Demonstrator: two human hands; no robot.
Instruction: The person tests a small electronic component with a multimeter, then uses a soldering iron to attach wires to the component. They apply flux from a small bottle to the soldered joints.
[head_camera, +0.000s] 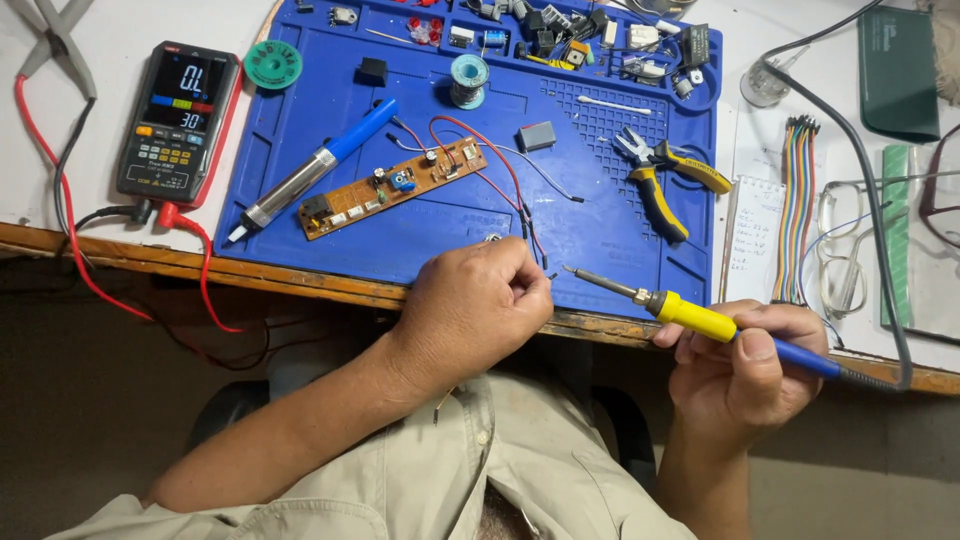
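My right hand (745, 365) grips the yellow-and-blue soldering iron (700, 320), fingers wrapped shut round its handle, tip over the near edge of the blue mat (420, 245). My left hand (470, 305) is curled, fingers pinching thin wires (530, 225) from the brown circuit board (392, 187). Mat's top tray compartments (560, 35) hold small loose components. Desoldering pump (315, 170), pliers (665, 175), multimeter (178, 120) on the table (100, 215).

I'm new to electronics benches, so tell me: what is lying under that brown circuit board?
The circuit board lies flat on the blue work mat, which rests on the wooden-edged table. Whatever is on the board's underside is hidden.
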